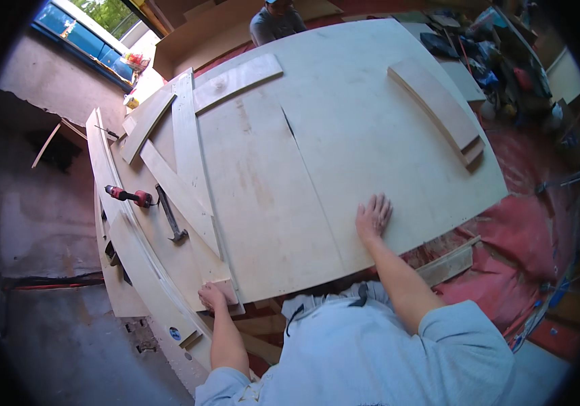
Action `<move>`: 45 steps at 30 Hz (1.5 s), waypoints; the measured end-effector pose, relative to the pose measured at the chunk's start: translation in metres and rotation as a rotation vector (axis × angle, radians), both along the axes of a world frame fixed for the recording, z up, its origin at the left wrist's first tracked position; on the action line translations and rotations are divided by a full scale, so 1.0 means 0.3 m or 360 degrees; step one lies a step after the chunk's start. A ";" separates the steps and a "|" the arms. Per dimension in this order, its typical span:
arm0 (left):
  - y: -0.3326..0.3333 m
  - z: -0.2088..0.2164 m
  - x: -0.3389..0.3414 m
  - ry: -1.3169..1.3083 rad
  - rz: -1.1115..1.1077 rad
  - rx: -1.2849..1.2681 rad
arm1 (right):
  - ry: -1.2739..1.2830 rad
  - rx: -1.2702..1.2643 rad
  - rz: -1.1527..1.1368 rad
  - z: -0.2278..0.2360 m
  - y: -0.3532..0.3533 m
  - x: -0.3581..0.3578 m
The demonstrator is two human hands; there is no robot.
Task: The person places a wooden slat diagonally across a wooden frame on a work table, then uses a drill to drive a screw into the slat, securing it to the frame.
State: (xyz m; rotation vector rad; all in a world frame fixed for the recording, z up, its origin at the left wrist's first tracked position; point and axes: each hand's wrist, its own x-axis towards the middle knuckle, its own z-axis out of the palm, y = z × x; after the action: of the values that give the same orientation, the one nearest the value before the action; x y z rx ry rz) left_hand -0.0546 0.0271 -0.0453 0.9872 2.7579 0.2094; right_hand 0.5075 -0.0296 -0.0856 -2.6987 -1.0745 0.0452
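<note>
A large pale plywood sheet (269,223) lies in front of me, with a narrow dark slit running through its middle. My right hand (374,215) rests flat on it near the close edge, fingers stretched out and holding nothing. At the near left corner my left hand (213,296) has its fingers curled against a small wood block (227,289), whose underside is hidden. That block sits at the near end of a long narrow board (188,142). Left of it are a claw hammer (170,215) and a red and black cordless drill (127,196).
Stacked curved wood pieces (438,111) lie on the sheet's right side. A short plank (239,81) and an angled board (148,128) lie toward the far left. Across the sheet is another person (276,26). Red sheeting (486,271) covers the right; piled clutter (499,61) stands behind.
</note>
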 end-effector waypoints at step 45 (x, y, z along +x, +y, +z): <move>-0.001 -0.223 -0.111 0.0509 -0.0024 0.0549 | -0.0454 -0.0014 -0.0015 -0.084 0.023 -0.066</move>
State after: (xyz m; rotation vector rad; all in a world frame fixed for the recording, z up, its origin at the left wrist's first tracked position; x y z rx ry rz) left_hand -0.0879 0.0270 -0.1121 1.2170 3.0675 0.5896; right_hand 0.4876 -0.0228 -0.1109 -2.7762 -1.1377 -0.3470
